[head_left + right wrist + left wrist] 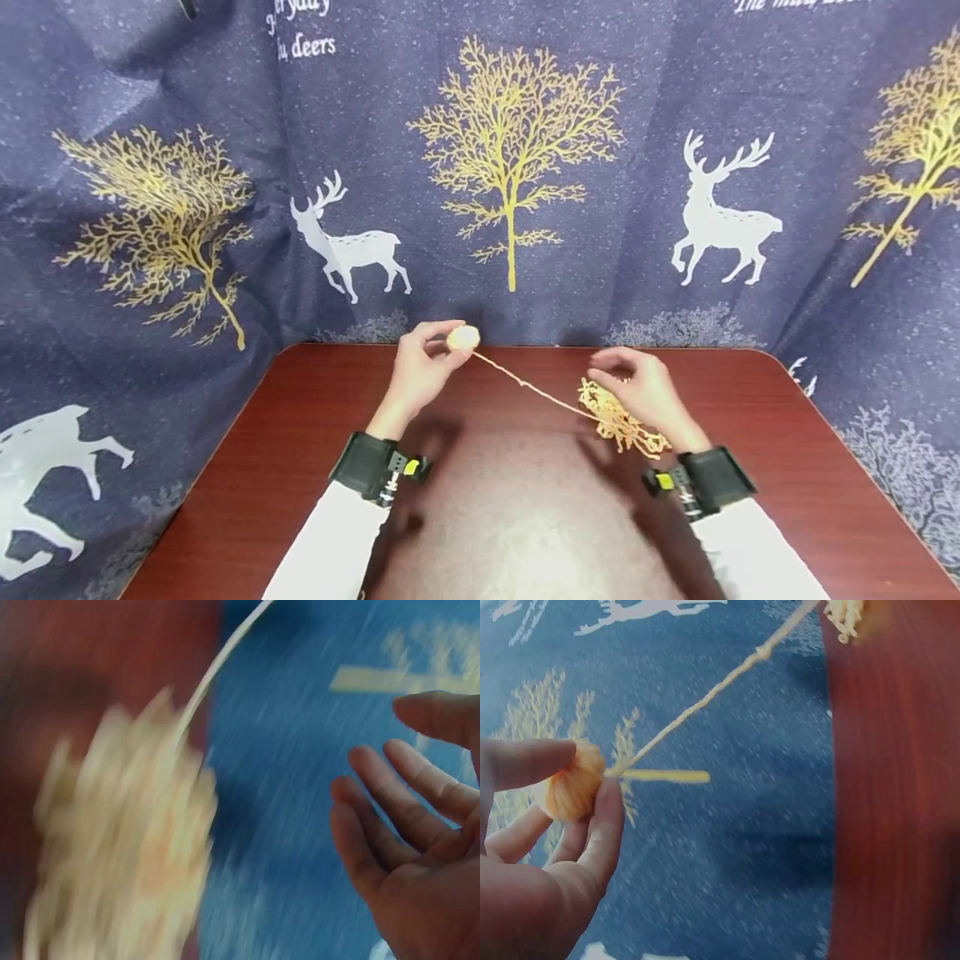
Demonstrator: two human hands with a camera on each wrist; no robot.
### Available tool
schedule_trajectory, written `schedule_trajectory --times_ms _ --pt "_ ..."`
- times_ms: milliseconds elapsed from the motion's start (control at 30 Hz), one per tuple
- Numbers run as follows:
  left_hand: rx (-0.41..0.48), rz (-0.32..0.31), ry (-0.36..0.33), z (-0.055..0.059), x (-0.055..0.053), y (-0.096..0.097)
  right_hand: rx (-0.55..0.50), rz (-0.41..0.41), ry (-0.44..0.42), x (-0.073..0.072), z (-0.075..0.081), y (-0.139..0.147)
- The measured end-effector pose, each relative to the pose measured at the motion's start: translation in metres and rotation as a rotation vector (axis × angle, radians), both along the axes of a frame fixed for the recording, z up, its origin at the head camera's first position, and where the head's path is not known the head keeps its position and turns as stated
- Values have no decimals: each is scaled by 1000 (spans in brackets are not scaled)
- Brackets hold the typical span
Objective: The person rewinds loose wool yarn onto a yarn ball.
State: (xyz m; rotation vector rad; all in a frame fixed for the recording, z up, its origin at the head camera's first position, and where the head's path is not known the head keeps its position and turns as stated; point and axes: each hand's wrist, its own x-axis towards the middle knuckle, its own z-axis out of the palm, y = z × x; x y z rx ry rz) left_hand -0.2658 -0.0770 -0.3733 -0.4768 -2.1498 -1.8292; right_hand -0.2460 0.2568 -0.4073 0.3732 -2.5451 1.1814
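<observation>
While the left hand point(422, 371) pinches the ball point(463, 337) of yarn above the table point(487, 500), a straight strand point(522, 383) runs from it to the tangle point(617, 425) beside the right hand point(643, 387), loosely bent and empty; whether the tangle touches the table cannot be told.

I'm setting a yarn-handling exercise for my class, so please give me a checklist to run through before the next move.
1. Left hand grips the yarn ball: ok.
2. Strand joins the ball to the loose yarn heap: ok.
3. Strand is smooth: not ok, a small lump shows.
4. Right hand holds the strand: not ok, its fingers hold nothing.
5. Heap is free of knots: cannot tell, loops overlap.
</observation>
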Motion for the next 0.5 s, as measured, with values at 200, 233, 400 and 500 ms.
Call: schedule_trajectory --times_ms 200,233,400,500 --pt "-27 -98 55 6 0 17 -292 203 -7 -10 13 -74" --pt "-23 -115 56 6 0 19 -334 231 -15 -12 12 -82" --pt "35 -202 -9 2 -3 29 -518 308 -35 -18 6 -107" --pt "67 -221 -37 -1 -4 34 -584 297 -34 -23 -2 -113"
